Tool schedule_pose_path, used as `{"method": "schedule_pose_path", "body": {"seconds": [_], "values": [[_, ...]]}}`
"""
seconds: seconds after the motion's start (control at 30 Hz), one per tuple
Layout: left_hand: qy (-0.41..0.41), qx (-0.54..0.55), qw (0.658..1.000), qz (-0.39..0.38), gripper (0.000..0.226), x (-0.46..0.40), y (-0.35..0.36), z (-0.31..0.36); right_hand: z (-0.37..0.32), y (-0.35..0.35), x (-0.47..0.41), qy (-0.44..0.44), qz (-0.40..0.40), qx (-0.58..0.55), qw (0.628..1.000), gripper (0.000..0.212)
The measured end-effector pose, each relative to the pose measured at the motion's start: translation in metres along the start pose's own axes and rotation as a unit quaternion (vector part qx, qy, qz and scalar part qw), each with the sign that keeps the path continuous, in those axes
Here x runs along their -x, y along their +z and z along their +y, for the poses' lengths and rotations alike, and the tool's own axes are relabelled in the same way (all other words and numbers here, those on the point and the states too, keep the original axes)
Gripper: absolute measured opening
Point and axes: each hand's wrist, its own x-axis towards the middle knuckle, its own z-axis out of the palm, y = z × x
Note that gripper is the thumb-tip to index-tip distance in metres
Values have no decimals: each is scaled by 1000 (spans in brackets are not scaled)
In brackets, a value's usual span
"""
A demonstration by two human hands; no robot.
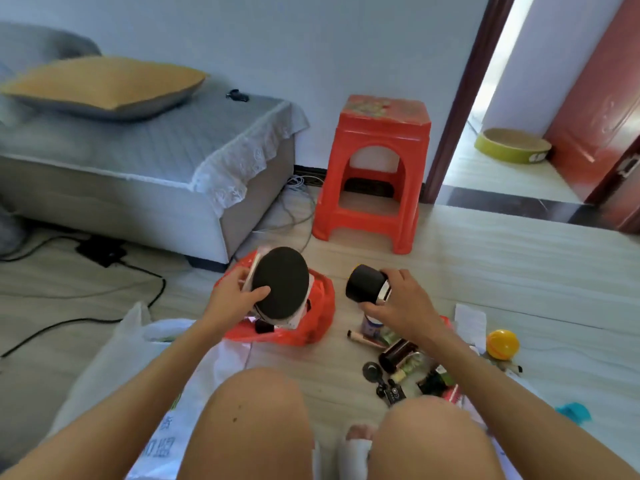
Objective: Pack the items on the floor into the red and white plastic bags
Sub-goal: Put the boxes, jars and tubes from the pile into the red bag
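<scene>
Seen from above, on a pale wood-grain floor (485,271): red plastic bag (322,317), thin and crumpled, mouth open, holding a flat white box and a small dark object. Left hand (232,299) curled round a round black-faced pad (281,282) with a pale edge, thumb pressed on its matte face, tilted over the bag's opening. Right hand (401,303) wrapped about a short black cylinder (366,284) with a glossy white band, lifted just right of the bag. White plastic bag (138,348), translucent and slack, spread by the left forearm, contents not discernible. Scattered near the right knee: dark tube (396,355), slim pen-like stick (363,337), yellow ball (502,344). Behind, a moulded red plastic stool (377,174) beside a grey quilted sofa (156,161).
</scene>
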Motion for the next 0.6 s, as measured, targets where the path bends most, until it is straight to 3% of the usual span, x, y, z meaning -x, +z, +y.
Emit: {"method": "schedule_pose_path", "body": {"seconds": [0.3, 0.6], "values": [[-63, 50, 996, 40, 24, -14, -37, -22, -34, 21, -40, -51, -60, 13, 997, 59], [-162, 92, 981, 61, 16, -63, -15, -118, -34, 129, -104, -53, -139, 153, 977, 58]]}}
